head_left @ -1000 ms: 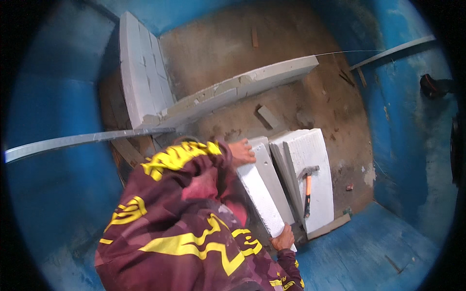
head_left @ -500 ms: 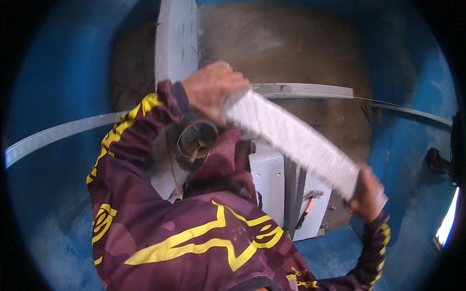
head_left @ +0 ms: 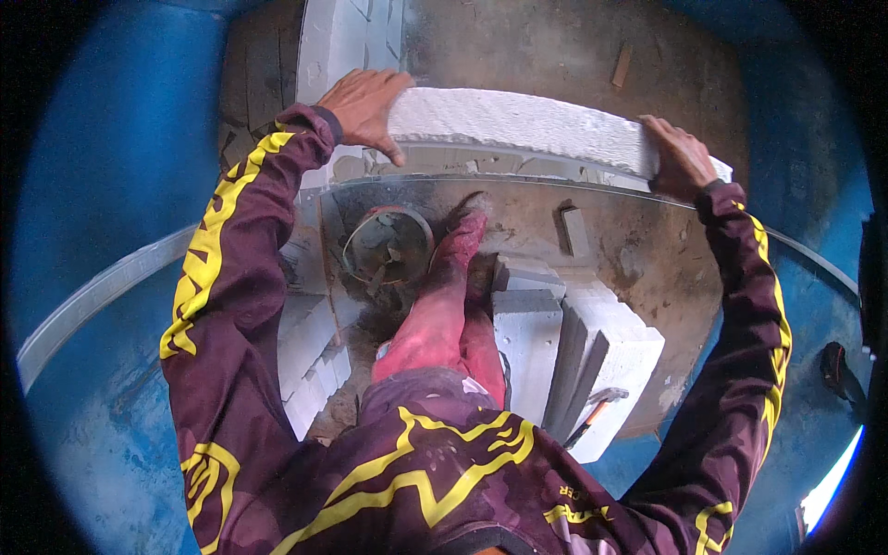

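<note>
A long white aerated concrete block (head_left: 523, 120) lies crosswise in front of me, on or just above a low wall of white blocks (head_left: 490, 163). My left hand (head_left: 368, 106) grips its left end, fingers over the top and thumb down the near side. Around the right end, my right hand (head_left: 680, 159) has its fingers over the top. Whether the block fully rests on the course below is hard to tell. A thin taut string (head_left: 555, 181) runs along the near side of the wall.
A taller white block wall (head_left: 344, 46) meets the low one at left. By my feet stands a bucket (head_left: 388, 245). Stacked white blocks (head_left: 527, 338) stand at right, with a hammer (head_left: 597, 416) on them. A small block piece (head_left: 573, 231) lies on the floor; blue walls (head_left: 120, 139) flank me.
The block has swung from a steep slant near my body to nearly level, farther away over the low wall. Both hands moved forward with it, the right one rising most.
</note>
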### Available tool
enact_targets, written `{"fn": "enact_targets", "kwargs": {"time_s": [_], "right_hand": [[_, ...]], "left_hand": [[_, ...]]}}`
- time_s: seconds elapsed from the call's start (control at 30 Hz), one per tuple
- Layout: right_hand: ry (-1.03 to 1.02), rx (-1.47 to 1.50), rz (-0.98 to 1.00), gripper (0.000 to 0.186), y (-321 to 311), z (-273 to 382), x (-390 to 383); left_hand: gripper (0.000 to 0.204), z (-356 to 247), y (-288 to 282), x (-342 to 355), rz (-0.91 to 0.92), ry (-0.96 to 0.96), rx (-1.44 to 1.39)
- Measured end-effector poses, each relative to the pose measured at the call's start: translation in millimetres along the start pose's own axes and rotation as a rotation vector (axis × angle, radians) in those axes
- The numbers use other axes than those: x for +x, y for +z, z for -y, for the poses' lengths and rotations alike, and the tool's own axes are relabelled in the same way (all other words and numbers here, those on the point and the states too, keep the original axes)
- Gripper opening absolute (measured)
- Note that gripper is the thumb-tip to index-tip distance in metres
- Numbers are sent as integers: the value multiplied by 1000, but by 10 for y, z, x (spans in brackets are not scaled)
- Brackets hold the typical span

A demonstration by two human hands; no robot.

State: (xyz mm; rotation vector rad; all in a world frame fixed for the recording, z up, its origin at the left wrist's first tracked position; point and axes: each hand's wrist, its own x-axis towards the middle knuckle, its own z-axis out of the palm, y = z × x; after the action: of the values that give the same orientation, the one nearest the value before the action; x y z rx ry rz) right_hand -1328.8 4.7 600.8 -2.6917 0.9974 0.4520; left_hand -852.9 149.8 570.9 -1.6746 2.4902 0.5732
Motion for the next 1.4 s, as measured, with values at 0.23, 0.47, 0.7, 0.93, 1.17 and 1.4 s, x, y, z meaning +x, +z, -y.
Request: {"fn": "enact_targets", "kwargs": {"time_s": [0.23, 0.47, 0.7, 0.93, 1.17, 1.4], "right_hand": [[20, 73, 107, 94, 423, 364, 353], [-71, 102, 66, 97, 517, 497, 474], [-39, 63, 78, 101, 717, 489, 534], [-10, 52, 115, 100, 795, 590, 571], [2, 74, 94, 102, 782, 673, 597], [-7, 70, 82, 101, 857, 606, 607]], "left_hand": [[117, 357, 440, -255, 134, -70, 47], [114, 401, 589, -369, 80, -35, 138], [114, 295, 353, -346, 334, -182, 109], [114, 349, 424, -412, 291, -129, 159], [112, 422, 437, -412, 276, -113, 176], [113, 414, 413, -406, 224, -91, 167]]}}
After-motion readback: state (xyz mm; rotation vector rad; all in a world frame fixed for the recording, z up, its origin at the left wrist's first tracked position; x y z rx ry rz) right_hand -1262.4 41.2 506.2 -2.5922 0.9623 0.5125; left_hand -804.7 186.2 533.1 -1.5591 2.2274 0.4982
